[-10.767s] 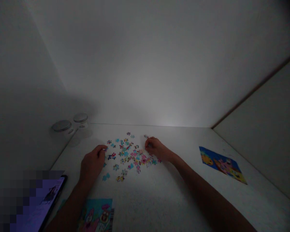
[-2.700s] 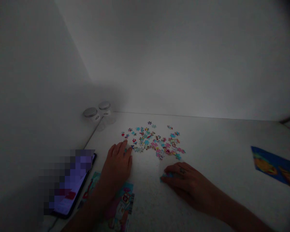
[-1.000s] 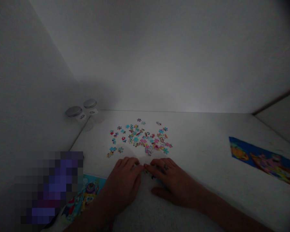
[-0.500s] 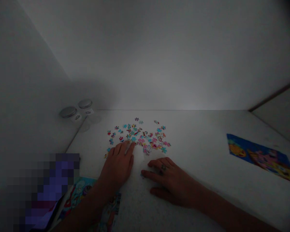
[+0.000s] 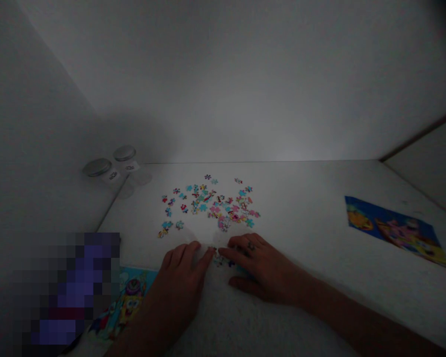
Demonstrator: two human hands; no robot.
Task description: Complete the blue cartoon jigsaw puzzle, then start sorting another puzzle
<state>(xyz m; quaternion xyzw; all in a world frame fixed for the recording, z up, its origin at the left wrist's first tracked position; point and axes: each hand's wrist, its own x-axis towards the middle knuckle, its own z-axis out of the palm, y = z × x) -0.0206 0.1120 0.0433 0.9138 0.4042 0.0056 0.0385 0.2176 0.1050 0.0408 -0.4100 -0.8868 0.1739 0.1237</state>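
Between my two hands lies a small group of puzzle pieces [image 5: 218, 261], partly covered by my fingers. My left hand [image 5: 184, 270] rests palm down, index finger stretched to the edge of that group, where its tip touches a small dark piece. My right hand [image 5: 263, 267], a ring on one finger, reaches in from the other side with fingers apart; its index fingertip is at the same pieces. Whether it presses on one is too dim to tell. Beyond both hands many loose puzzle pieces [image 5: 203, 207] in pink, light blue, red and yellow are spread over the white table [image 5: 301, 213].
Two clear jars with silver lids [image 5: 125, 152] stand at the back left. A blue cartoon picture sheet [image 5: 397, 230] lies at the right. Under my left forearm is a colourful cartoon booklet or box [image 5: 132, 297], with a pixelated purple area [image 5: 76, 292] beside it. Walls close off the back and left.
My left hand has drawn back from the loose pieces towards my right hand, its index finger now at the small group. The right hand stays nearly in place. The view has shifted slightly.
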